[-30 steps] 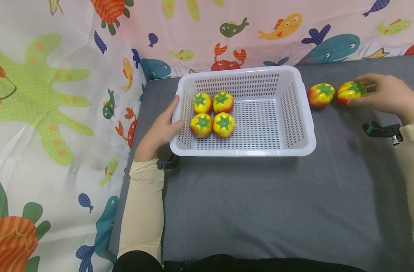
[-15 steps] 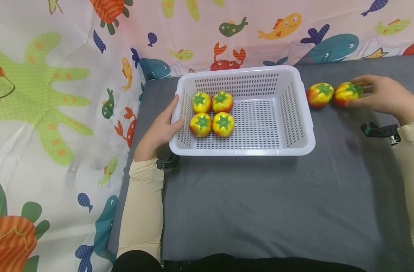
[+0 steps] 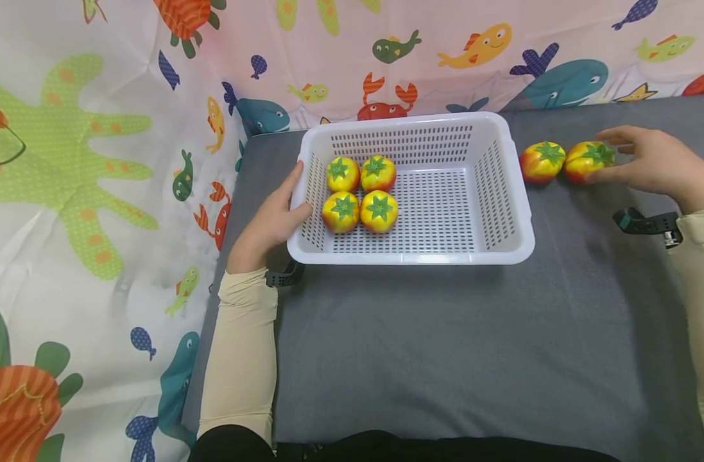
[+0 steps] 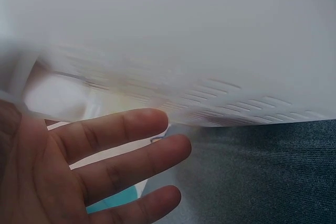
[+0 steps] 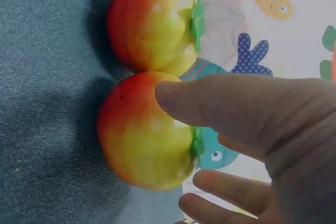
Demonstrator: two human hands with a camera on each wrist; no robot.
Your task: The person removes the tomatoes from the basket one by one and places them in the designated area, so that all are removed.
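My left hand [image 3: 267, 224] holds the left end of a white slotted plastic basket [image 3: 412, 259], thumb over the rim; in the left wrist view several of its fingers [image 4: 134, 163] stretch out below the wall. Several red-and-yellow tomatoes [image 3: 379, 212] with green star-shaped tops sit in the basket's left half. Right of the basket, two more rest on the cloth side by side, touching: a left tomato [image 3: 541, 165] and a right tomato [image 3: 579, 164]. My right hand [image 3: 654, 163] is at the right tomato; its thumb [image 5: 210, 98] lies over it, the other fingers look loose and apart.
Grey cloth [image 3: 432, 346] covers the table. A curtain with sea-animal prints [image 3: 352, 58] hangs along the back and the left side, close behind the basket. Each wrist wears a dark strap [image 3: 646, 221].
The right tomato has moved slightly left, closing the gap to the left tomato, and my right hand has shifted slightly left with it. My left hand and the basket stay put.
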